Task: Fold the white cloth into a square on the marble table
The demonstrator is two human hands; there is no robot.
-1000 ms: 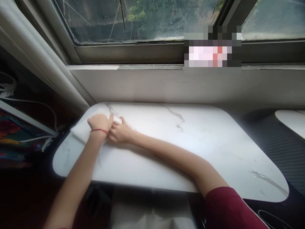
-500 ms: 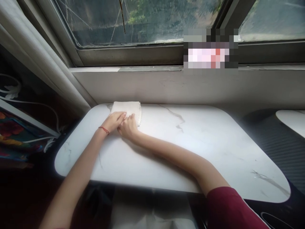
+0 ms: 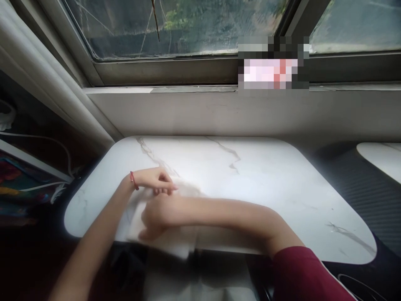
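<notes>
A white folded cloth [image 3: 178,246] lies slanted across the near edge of the marble-patterned table, its lower end reaching over that edge, and its outline is smeared by motion. My right hand [image 3: 156,215] is closed on it, knuckles up, and also somewhat blurred. Just beyond, my left hand [image 3: 155,179], a red string bracelet at its wrist, has its fingers curled at the cloth's far part with the thumb stretched to the right. My right hand partly hides those fingertips and the middle of the cloth.
The white table [image 3: 250,167] with grey veins stands against the wall below a window [image 3: 188,29]. A pale curtain [image 3: 46,75] hangs at left, near white cables [image 3: 40,134]. To the right are a dark ribbed surface [image 3: 347,179] and another white tabletop [image 3: 382,156].
The cloth has come from the table's far edge towards me and turned aslant. My right hand has moved nearer with it; my left hand has also come a little closer.
</notes>
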